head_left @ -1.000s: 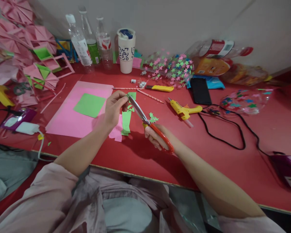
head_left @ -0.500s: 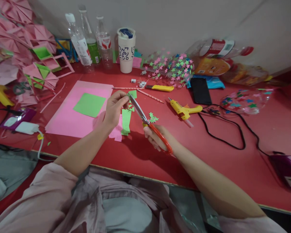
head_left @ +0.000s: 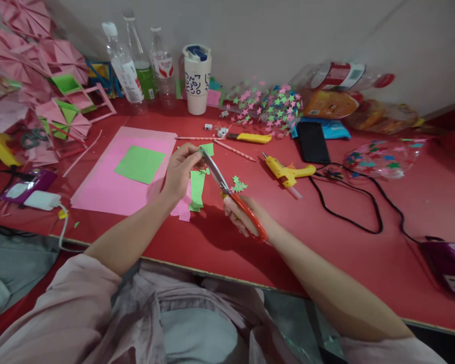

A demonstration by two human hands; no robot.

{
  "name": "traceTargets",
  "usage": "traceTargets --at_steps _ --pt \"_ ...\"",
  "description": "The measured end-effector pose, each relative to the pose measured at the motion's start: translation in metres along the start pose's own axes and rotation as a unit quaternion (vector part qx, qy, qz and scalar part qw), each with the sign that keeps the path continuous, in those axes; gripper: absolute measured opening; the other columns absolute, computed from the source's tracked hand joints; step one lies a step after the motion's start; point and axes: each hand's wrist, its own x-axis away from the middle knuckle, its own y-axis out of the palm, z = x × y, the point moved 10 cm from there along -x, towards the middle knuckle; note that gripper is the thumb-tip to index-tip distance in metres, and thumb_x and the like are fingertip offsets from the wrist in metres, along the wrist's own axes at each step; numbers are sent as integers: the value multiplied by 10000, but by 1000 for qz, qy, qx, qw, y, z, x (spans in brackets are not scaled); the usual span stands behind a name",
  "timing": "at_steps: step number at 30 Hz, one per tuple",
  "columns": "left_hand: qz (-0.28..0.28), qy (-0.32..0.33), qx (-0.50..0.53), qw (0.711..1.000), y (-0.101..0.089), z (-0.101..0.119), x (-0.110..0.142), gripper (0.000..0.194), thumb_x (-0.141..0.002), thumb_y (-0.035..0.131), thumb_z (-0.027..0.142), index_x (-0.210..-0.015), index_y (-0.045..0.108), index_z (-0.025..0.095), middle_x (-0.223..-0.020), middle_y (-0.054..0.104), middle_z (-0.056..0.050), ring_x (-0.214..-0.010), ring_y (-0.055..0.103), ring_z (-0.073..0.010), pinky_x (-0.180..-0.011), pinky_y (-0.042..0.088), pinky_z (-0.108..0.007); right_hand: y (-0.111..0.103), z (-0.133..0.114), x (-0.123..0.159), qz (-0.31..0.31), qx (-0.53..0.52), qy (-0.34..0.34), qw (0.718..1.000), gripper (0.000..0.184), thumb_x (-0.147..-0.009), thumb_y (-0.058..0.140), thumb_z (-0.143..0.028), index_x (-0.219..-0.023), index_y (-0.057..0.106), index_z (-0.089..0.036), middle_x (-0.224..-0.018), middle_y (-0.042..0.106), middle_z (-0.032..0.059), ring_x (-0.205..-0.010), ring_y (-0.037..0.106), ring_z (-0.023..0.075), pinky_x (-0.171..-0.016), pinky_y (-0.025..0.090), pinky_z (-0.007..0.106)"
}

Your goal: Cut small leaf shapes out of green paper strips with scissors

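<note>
Red-handled scissors (head_left: 250,216) are gripped in my right hand (head_left: 238,215), with the blades pointing up and left. Between the fingertips of my left hand (head_left: 182,164) is a small piece of green paper (head_left: 201,149), mostly hidden, and the blade tips meet it there. Below the blades lie green paper strips (head_left: 197,191) and pink paper scraps (head_left: 182,208). A little pile of green paper stars (head_left: 238,184) rests just right of the blades. To the left, a green paper square (head_left: 140,164) lies on a large pink sheet (head_left: 102,194).
A yellow glue gun (head_left: 288,172) with a black cord lies right of the scissors. Behind are a yellow utility knife (head_left: 252,137), striped sticks (head_left: 235,150), a phone (head_left: 314,142), a tumbler (head_left: 197,83), bottles (head_left: 126,76) and bags of stars (head_left: 282,108). Pink paper models (head_left: 41,65) stand far left.
Almost nothing differs. The scissors and my right hand have shifted very slightly left; my left hand stays at the blade tips with the green paper.
</note>
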Motion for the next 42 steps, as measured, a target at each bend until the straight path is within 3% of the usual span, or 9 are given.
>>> traceTargets --at_steps 12,17,20,23,26,32,37,39,42 --pt "16 -32 28 999 1 -10 2 86 -734 537 173 -651 514 181 -563 538 46 -530 520 -47 -543 432 -189 -6 2 0 64 12 9 998 428 -787 526 -574 -607 412 -202 -313 339 -97 -210 317 56 -245 277 184" --pt "40 -47 22 998 -7 -13 -3 79 -731 525 189 -658 497 183 -616 561 34 -557 515 -49 -553 418 -193 -7 -10 1 48 -33 -68 996 433 -808 484 -588 -625 431 -199 -327 343 -94 -235 330 57 -286 317 193" --pt "24 -68 -32 997 -8 -19 -4 100 -729 518 182 -633 493 177 -599 545 32 -557 499 -50 -557 401 -194 -22 -20 1 85 -74 -138 984 434 -811 468 -602 -650 450 -199 -345 356 -93 -250 327 57 -311 335 205" --pt "-26 -88 -135 987 0 -26 -4 128 -722 514 166 -597 490 169 -580 519 33 -543 465 -51 -560 385 -201 -42 -22 -3 128 -115 -186 967 442 -799 471 -620 -654 448 -203 -349 351 -96 -252 320 59 -324 349 216" --pt "-72 -48 -218 972 9 -25 -4 157 -727 510 167 -577 464 168 -571 460 42 -557 427 -55 -570 362 -205 -61 -21 -8 165 -149 -210 952 457 -793 464 -638 -648 450 -205 -343 341 -98 -245 316 63 -307 318 215" --pt "-49 -77 -245 965 0 -33 -12 98 -722 503 214 -633 483 179 -595 483 36 -572 468 -78 -561 392 -215 -83 -17 -11 207 -172 -223 937 459 -747 519 -658 -652 435 -217 -345 344 -99 -254 319 67 -304 303 219" --pt "-38 -106 -370 922 -15 -37 -16 122 -749 496 293 -679 520 196 -598 508 27 -521 456 -95 -542 387 -248 -84 -14 -14 208 -174 -223 936 467 -738 523 -666 -636 433 -219 -339 345 -91 -250 321 73 -296 288 222" --pt "-48 -65 -440 895 -11 -30 -18 134 -753 503 291 -663 528 194 -718 566 -2 -615 511 -112 -650 432 -280 -85 -11 -16 210 -179 -221 936 468 -735 527 -664 -631 427 -219 -339 344 -92 -246 319 75 -290 281 223" --pt "-98 -1 -516 851 9 -20 -15 159 -770 508 309 -686 567 187 -1005 576 -58 -836 557 -154 -798 445 -321 -86 -7 -19 213 -182 -213 936 464 -738 522 -660 -631 418 -220 -335 339 -95 -244 317 77 -291 285 224"
